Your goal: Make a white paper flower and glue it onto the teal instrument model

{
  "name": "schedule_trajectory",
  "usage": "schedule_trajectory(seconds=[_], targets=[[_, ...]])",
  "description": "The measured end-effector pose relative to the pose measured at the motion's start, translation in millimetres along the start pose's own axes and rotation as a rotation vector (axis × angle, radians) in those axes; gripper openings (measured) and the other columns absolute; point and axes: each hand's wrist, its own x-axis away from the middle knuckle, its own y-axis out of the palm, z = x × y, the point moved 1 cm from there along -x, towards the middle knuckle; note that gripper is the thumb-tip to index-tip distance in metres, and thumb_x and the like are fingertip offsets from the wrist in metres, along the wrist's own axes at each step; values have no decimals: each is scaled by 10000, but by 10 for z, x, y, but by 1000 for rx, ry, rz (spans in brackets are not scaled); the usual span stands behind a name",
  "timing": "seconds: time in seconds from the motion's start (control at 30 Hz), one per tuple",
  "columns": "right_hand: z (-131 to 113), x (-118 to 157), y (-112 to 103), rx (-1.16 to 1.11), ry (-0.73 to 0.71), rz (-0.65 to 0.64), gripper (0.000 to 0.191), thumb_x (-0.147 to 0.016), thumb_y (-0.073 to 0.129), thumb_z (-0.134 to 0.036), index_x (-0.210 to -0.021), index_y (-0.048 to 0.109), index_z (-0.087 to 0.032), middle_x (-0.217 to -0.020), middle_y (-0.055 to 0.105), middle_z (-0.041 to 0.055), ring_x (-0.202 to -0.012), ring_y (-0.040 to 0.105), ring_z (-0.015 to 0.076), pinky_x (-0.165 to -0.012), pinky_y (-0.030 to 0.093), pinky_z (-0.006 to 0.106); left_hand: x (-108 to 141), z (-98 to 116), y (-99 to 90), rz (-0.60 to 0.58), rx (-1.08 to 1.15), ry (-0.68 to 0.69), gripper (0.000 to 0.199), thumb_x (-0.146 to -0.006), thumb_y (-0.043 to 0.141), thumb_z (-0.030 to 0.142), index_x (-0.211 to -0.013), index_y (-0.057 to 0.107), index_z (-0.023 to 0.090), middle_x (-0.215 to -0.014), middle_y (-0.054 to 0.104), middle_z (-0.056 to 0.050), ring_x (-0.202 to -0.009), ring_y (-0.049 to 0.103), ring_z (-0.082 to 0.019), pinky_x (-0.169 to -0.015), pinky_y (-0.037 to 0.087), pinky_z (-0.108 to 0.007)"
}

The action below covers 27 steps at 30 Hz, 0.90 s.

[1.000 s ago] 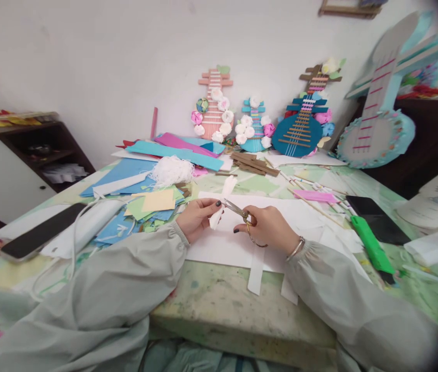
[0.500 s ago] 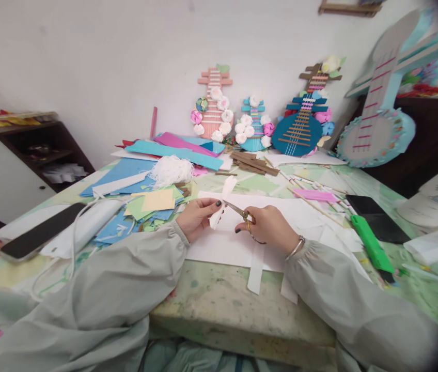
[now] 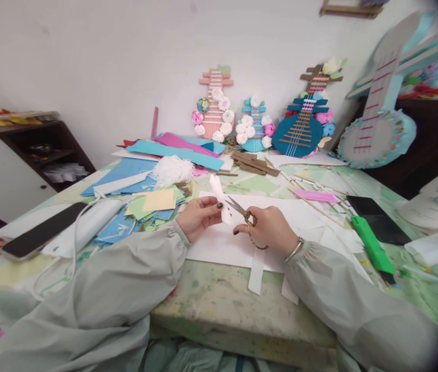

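My left hand [image 3: 200, 216] pinches a white strip of crepe-like paper [image 3: 218, 190] between thumb and fingers, its top end standing upward. In my right hand [image 3: 271, 226] is a pair of scissors [image 3: 241, 208], with fingers in the brass-coloured handles and the blades pointing left at the paper. The blades are slightly parted, their tips beside the strip near my left thumb. Beneath both hands lie white paper sheets [image 3: 219, 253]. A narrow white paper strip [image 3: 256, 274] hangs over the table's front edge below my right hand.
Coloured paper scraps [image 3: 153, 204] and a bundle of white string [image 3: 173, 171] lie left of centre. A dark phone [image 3: 44, 230] rests at the left. On the right are a green cutter [image 3: 372, 245] and another phone [image 3: 377, 219]. Decorated paper lutes [image 3: 298, 132] stand along the wall.
The paper strip has turned in my left hand, so its top now leans left instead of right. The scissors' blades have parted a little and sit just right of the strip.
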Motion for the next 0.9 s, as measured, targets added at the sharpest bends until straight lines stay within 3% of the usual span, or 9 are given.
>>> schedule_trajectory(seconds=[0.37,0.9], targets=[[-48,12,22,41,-43,-18,557,-696,529,-721,-821,627,-188,-623,674,46,-605,627,218,-525,293,260,1,-34,-8,-81,-13,-28,297,-569,819,178,-790,643,84,-687,679,-50,-630,651,-145,-615,525,-252],[-30,0,41,42,-24,1,487,-724,559,-668,-796,625,-191,-594,665,33,-576,609,199,-507,265,259,16,-37,9,-86,-27,-40,291,-577,821,209,-771,643,85,-682,672,-48,-626,638,-131,-611,516,-242]])
